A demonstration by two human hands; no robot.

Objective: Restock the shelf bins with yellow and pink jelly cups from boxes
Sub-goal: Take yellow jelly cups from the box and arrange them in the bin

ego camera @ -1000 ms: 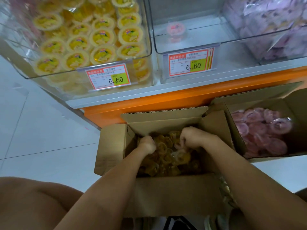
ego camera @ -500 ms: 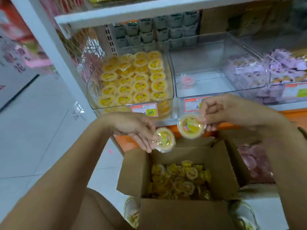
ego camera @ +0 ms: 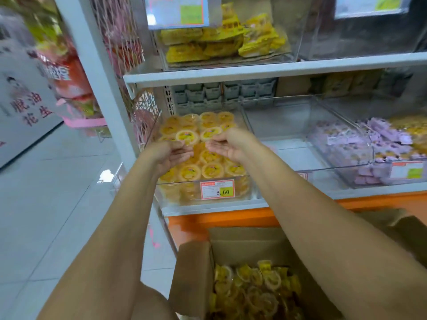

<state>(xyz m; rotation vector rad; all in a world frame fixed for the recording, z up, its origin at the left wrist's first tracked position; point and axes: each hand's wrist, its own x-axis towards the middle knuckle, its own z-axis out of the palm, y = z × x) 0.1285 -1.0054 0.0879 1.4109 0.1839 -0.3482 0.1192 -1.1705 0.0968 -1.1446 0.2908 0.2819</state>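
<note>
cardboard box (ego camera: 194, 273) cut off at bottom edge; top label (ego camera: 178, 10) blurred.

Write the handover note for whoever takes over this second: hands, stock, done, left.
Left hand holds a yellow jelly cup over the yellow bin; right hand holds a second cup beside it.
The bin is nearly full; the box below has many more.
Done: yellow bin mostly stocked.
Left: set these two down, then fill the clear bin alongside; pink cups not in view.
</note>
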